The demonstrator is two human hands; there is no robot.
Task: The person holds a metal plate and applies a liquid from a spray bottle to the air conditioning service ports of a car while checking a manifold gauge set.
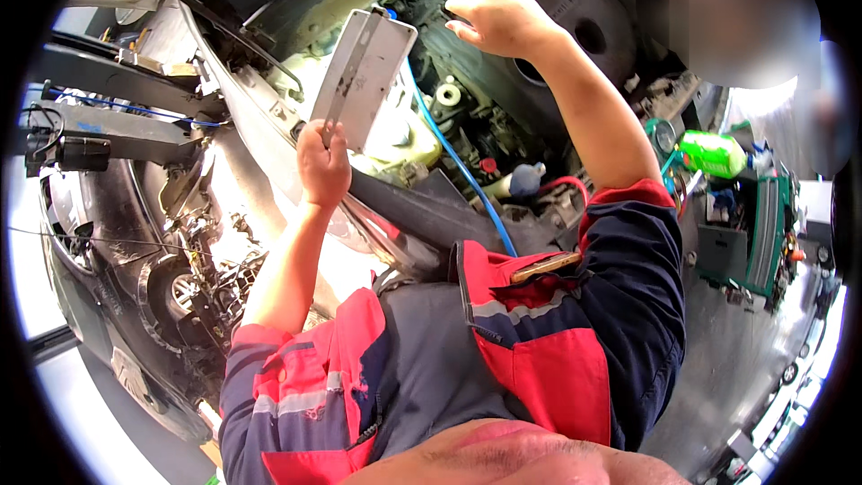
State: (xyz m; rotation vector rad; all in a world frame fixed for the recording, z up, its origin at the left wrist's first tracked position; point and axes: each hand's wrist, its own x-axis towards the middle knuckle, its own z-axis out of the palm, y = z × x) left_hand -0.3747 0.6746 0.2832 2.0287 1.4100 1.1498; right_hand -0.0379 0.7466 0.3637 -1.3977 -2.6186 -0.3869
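Note:
My left hand is closed round the lower end of a flat, light grey rectangular panel, which is tilted and has a dark, worn strip along its length. The panel is held over the left side of an open engine bay, above a pale translucent fluid reservoir. Farther right, my right hand is raised over a large dark engine cover. Its fingers curve loosely, with the thumb apart from them, and I see nothing in it.
A blue hose runs across the bay past a grey-capped part. At left stand lift arms and a dark stripped vehicle part. On the right are a bright green bottle, a green tool cart and another person.

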